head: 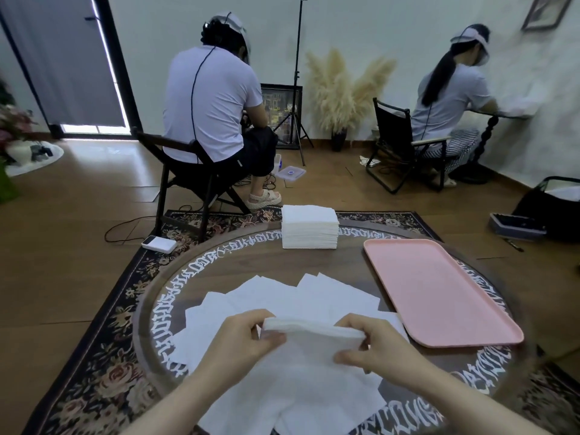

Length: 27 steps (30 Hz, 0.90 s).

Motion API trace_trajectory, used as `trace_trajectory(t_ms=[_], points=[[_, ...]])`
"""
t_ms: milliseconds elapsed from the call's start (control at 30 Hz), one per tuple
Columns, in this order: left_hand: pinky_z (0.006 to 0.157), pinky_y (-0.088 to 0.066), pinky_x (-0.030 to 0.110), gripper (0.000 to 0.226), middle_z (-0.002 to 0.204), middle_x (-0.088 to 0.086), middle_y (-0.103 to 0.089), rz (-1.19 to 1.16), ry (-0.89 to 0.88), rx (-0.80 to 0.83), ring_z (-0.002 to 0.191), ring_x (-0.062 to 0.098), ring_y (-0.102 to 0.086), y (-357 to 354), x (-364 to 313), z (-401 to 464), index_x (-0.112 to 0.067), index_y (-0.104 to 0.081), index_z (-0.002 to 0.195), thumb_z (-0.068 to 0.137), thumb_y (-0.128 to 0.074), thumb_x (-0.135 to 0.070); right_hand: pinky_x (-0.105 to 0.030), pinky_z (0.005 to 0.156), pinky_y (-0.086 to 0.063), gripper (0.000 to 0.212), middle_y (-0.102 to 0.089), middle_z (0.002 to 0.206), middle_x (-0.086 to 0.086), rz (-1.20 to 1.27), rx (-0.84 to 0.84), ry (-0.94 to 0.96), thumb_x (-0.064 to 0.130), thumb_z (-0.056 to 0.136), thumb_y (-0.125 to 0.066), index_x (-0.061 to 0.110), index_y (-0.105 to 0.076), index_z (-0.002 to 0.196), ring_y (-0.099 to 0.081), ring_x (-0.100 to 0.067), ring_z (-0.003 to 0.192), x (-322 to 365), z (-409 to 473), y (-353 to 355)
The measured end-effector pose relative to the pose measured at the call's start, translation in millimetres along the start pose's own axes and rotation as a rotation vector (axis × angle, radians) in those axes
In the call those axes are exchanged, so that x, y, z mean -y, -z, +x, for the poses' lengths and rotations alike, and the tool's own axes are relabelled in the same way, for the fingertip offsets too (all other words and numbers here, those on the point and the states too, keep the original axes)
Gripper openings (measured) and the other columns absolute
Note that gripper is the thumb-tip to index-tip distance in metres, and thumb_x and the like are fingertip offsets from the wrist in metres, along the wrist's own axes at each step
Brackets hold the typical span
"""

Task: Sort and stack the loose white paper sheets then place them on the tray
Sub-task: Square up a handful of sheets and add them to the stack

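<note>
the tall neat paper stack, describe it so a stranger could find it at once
Start at the round dark table with white lettering round its rim. At its far edge, left of the pink tray, stands the tall neat paper stack. Unlike the loose sheets fanned out nearer, it is a thick, squared block.

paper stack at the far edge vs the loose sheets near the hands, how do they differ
The paper stack is a tall, squared-up block; the loose sheets lie fanned out and overlapping at mixed angles. The stack stands untouched, while the left hand and right hand pinch a small bundle of sheets. Both are white, on the round table.

head-worn view, downward, close over table (314, 265)
</note>
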<state>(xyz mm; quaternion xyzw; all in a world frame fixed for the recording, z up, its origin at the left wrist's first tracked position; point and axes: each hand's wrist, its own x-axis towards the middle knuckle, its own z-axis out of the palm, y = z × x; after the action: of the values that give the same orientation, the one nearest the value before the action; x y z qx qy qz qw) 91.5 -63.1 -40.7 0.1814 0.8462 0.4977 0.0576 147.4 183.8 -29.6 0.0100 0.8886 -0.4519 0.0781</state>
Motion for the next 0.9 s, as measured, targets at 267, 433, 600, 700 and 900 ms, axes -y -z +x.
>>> trace_trajectory(t_ms=[267, 433, 600, 700, 900], points=[[0.057, -0.033, 0.026, 0.015, 0.061, 0.003, -0.054, -0.029, -0.088, -0.087, 0.056, 0.008, -0.041, 0.5, 15.0, 10.8, -0.013, -0.067, 0.073, 0.085, -0.075, -0.016, -0.017, 0.062, -0.043, 0.028, -0.069, 0.081, 0.012, 0.124, -0.04, -0.024, 0.016, 0.073, -0.084, 0.023, -0.067, 0.093, -0.055, -0.005, 0.064, -5.4, 19.3, -0.7], [0.051, -0.034, 0.018, 0.016, 0.057, -0.007, -0.054, -0.159, -0.024, -0.107, 0.049, 0.005, -0.045, -0.5, 17.0, 30.3, -0.017, -0.068, 0.072, 0.08, -0.081, -0.022, -0.015, 0.057, -0.036, 0.028, -0.063, 0.065, 0.017, 0.097, -0.092, 0.057, 0.012, 0.084, -0.076, 0.038, -0.072, 0.075, -0.044, -0.006, 0.058, -10.2, 37.0, 11.3], [0.038, -0.029, 0.015, 0.015, 0.058, -0.004, -0.057, -0.307, 0.233, -0.157, 0.04, 0.005, -0.043, -8.5, 12.1, 120.3, -0.002, -0.065, 0.089, 0.086, -0.072, -0.015, -0.009, 0.047, -0.037, 0.012, -0.055, 0.053, 0.014, 0.297, -0.257, -0.089, 0.011, 0.087, -0.073, 0.01, -0.066, 0.078, -0.051, -0.001, 0.049, -20.0, 106.0, 30.0], [0.04, -0.034, 0.017, 0.015, 0.075, 0.003, -0.063, -0.276, 0.305, -0.166, 0.051, 0.011, -0.052, -19.7, 12.2, 179.2, -0.008, -0.064, 0.103, 0.089, -0.068, -0.011, -0.015, 0.05, -0.04, 0.014, -0.06, 0.059, 0.007, 0.405, -0.359, -0.202, 0.012, 0.089, -0.071, 0.004, -0.064, 0.08, -0.052, -0.009, 0.05, -31.4, 154.9, 39.2], [0.077, -0.055, 0.038, 0.029, 0.099, 0.005, -0.069, -0.068, 0.386, -0.069, 0.085, 0.026, -0.065, -49.6, 44.8, 221.6, -0.02, -0.06, 0.11, 0.084, -0.066, -0.009, -0.023, 0.049, -0.034, 0.012, -0.061, 0.073, 0.005, 0.197, -0.39, -0.34, 0.016, 0.092, -0.067, 0.015, -0.061, 0.102, -0.052, -0.01, 0.053, -64.4, 201.7, 44.3]])
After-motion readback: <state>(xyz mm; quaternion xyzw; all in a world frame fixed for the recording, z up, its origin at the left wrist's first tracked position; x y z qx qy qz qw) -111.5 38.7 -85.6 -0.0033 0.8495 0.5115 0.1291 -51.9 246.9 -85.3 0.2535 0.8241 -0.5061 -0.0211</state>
